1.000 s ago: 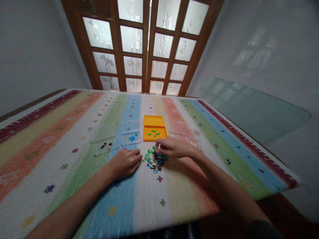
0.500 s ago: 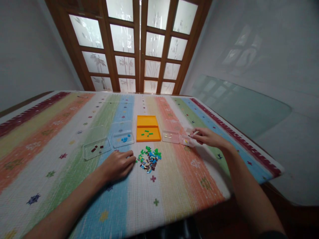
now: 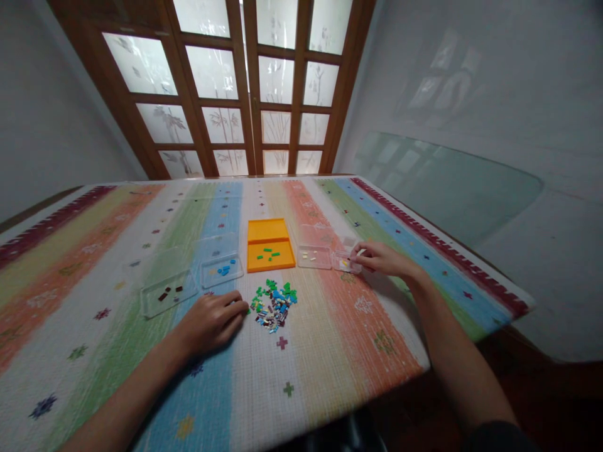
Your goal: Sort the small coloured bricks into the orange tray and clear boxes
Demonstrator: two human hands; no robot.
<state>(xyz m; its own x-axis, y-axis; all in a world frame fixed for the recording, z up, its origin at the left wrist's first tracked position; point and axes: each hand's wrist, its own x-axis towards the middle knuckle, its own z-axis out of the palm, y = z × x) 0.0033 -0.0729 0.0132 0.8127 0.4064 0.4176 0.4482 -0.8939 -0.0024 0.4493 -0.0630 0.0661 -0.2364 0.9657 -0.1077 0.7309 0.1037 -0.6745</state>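
Brick pile: tiny, angular, mixed colours, just before the smooth orange case.
Left hand: loosely curled on textured striped cloth, beside the brick pile; any hold unclear.
Right hand: fingertips close together at the small clear box; cannot tell what they grip.
Change: right hand was over the brick pile a second ago.

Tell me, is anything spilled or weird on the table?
Nothing stands out as broken or spilled. The colorful pile lies loose on the tablecloth, but it's gathered together in front of the orange box. Tiny cracks wouldn't show.
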